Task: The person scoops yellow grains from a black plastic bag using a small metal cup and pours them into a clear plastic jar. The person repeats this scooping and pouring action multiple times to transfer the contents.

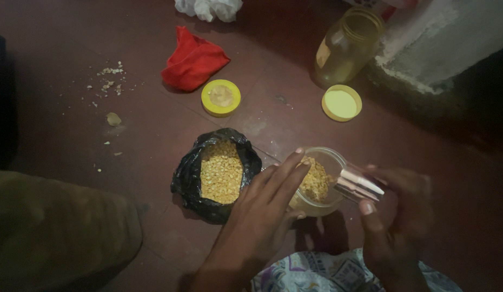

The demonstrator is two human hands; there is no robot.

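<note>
Left hand (267,197) lies flat-fingered over the jar (319,181) of yellow lentils mid-floor; right hand (395,216) grips a steel cup (359,185) tipped at its rim. Best pour slowly, bag (216,176) just beside.

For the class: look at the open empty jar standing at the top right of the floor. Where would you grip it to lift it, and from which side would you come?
Grip the empty jar around its straight body below the neck, fingers wrapping the wall. It stands upright and lidless, so a grip from above would likely find only the open mouth. Come from the floor side facing the two yellow lids, since the concrete block crowds its far side.
</note>
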